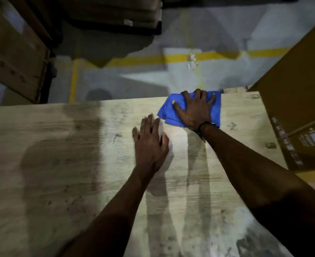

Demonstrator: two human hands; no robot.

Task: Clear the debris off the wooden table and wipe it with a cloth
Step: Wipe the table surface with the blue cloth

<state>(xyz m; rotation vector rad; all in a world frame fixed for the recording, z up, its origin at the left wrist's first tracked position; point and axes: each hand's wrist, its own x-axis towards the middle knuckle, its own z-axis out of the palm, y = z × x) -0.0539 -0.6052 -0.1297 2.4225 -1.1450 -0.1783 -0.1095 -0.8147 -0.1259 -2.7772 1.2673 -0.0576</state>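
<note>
A pale wooden table (60, 164) fills the lower part of the head view, its surface stained with dark smudges. A blue cloth (166, 112) lies bunched near the table's far edge. My right hand (195, 108) presses flat on the cloth with spread fingers, a dark band on its wrist. My left hand (150, 143) rests palm down on the bare wood just left of the cloth, fingers straight and slightly blurred. I see no loose debris on the lit part of the table.
A large brown cardboard box (297, 101) stands against the table's right side. Beyond the far edge is a grey floor with yellow lines (147, 59). Wooden crates (14, 52) and stacked boards (112, 13) stand at the left and back.
</note>
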